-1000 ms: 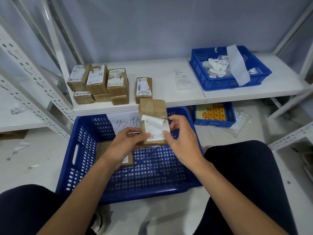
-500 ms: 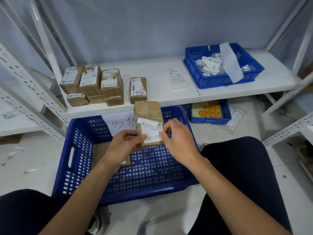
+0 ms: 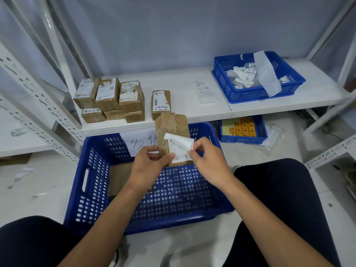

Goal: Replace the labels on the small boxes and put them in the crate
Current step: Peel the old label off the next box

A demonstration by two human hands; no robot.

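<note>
My left hand [image 3: 149, 162] grips a small brown cardboard box [image 3: 170, 128] by its lower left side, above the big blue crate [image 3: 92, 182]. My right hand [image 3: 207, 160] pinches the white label [image 3: 180, 144], whose upper part is peeled off the box and curled downward. The label's lower part still sticks to the box. One flat brown box [image 3: 120, 177] lies on the crate floor under my left forearm. Several labelled boxes [image 3: 110, 99] are stacked on the white shelf [image 3: 183, 112], and a single one [image 3: 161, 103] stands beside them.
A blue basket [image 3: 250, 93] of crumpled old labels and a backing strip sits on the shelf's right. Fresh label sheets [image 3: 204, 91] lie left of it. A smaller blue tray [image 3: 243, 130] with orange stickers stands on the floor. Metal shelf posts flank both sides; my knees frame the crate.
My right hand has peeled the label further down the box, so more bare cardboard shows. The box stays in my left hand above the crate.
</note>
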